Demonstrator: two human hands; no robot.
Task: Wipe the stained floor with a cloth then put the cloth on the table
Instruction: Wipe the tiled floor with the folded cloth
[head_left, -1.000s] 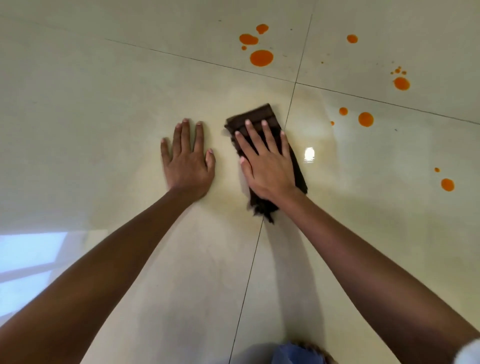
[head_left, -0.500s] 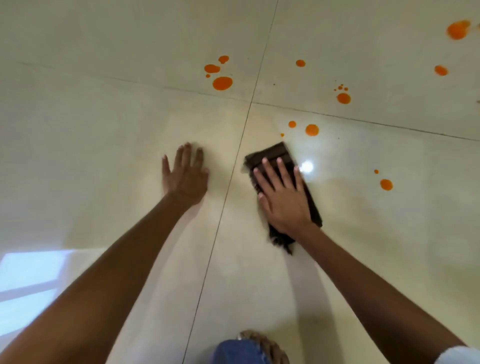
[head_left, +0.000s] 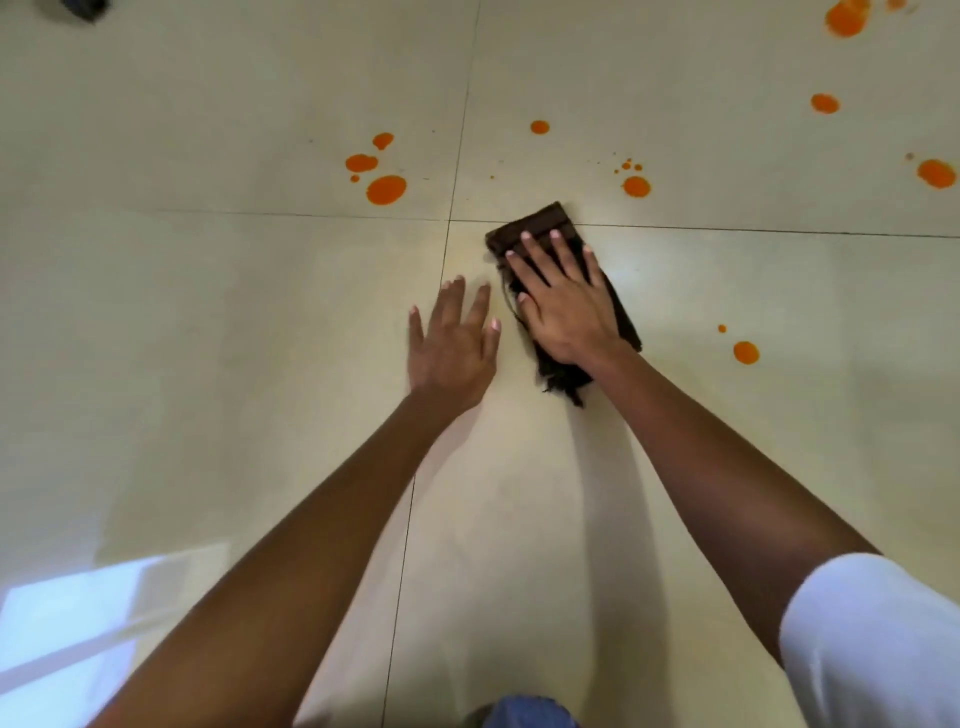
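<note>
No text, label, brand, number or sign can be read anywhere: the dark cloth is plain, the pale floor shows only tile joints and orange spots, and the white sleeve carries no print

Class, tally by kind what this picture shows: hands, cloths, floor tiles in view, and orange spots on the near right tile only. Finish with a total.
Hands: 2 (left hand, right hand)
Cloth: 1
Floor tiles: 4
Orange spots on the near right tile: 2
Total: 9
</note>
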